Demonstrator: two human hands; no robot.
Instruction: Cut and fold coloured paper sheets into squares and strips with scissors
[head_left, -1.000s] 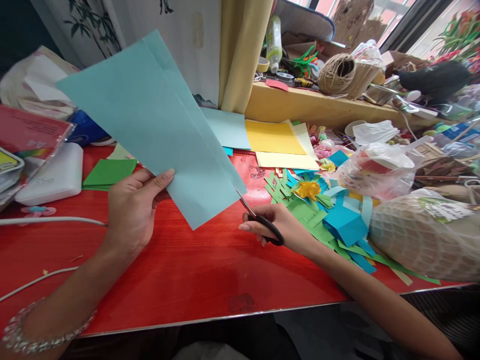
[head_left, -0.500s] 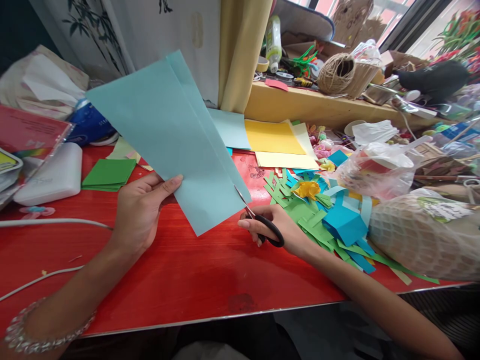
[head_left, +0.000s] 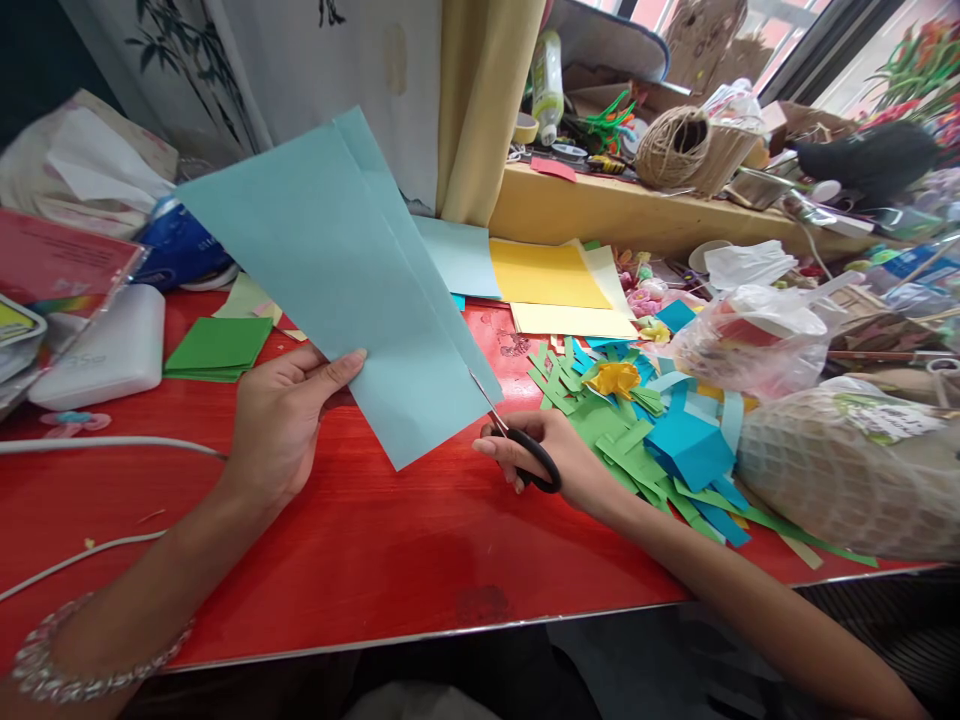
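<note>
My left hand (head_left: pixel 289 420) pinches the lower left edge of a light blue sheet of paper (head_left: pixel 337 270), thumb on top and fingers behind. The sheet is tilted above the table, with a crease line running along its right side. My right hand (head_left: pixel 536 450) is closed round the black handles of a pair of scissors (head_left: pixel 544 465). Their blades are at the sheet's lower right corner, on the strip beside the crease. One blade shows over the paper; the other is hidden behind it.
The red table (head_left: pixel 375 560) bears green paper squares (head_left: pixel 217 345) at left and yellow paper (head_left: pixel 551 275) behind. Green and blue paper scraps (head_left: pixel 637 440) lie right, beside a net-wrapped bag (head_left: pixel 847 480). White cables (head_left: pixel 112 445) cross the left side. A cluttered ledge (head_left: pixel 600 200) stands behind.
The sheet's upper end has dipped and shifted very slightly to the right. The scissor handles have moved a touch to the left, with the blades still at the same corner.
</note>
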